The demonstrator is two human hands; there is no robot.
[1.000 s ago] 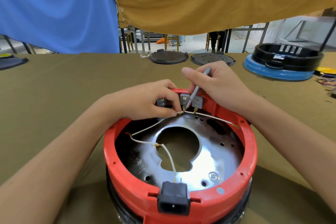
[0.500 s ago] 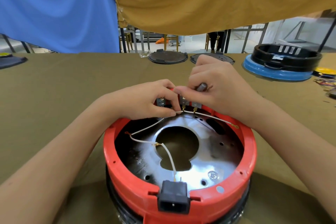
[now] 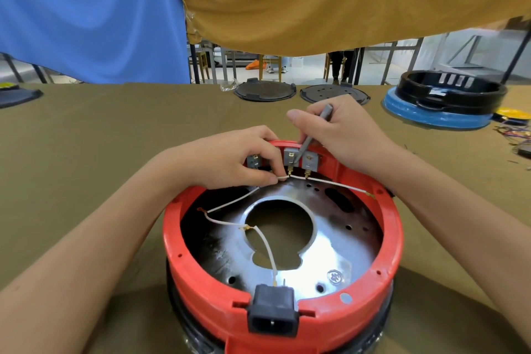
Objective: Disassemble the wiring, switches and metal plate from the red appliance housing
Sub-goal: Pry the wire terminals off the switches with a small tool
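Observation:
The red appliance housing [image 3: 287, 316] stands in front of me with a shiny metal plate [image 3: 339, 250] inside it. Three grey switches [image 3: 309, 161] sit on its far inner wall. White wires [image 3: 230, 202] run across the plate to a black power socket [image 3: 273, 313] at the near rim. My left hand [image 3: 230, 158] pinches a white wire at the middle switch's terminal. My right hand [image 3: 342, 129] grips a thin grey tool [image 3: 313, 135] whose tip points down between the middle and right switches.
Two dark round lids [image 3: 265, 90] lie at the table's far edge. A black housing on a blue base [image 3: 442, 103] stands at the far right, with loose coloured wires [image 3: 514, 138] beside it. Blue and ochre cloths hang behind.
My right hand has straightened up again, lifting the grey tool back to a steep angle with its tip at the switches. My left hand has kept its pinch on the wire.

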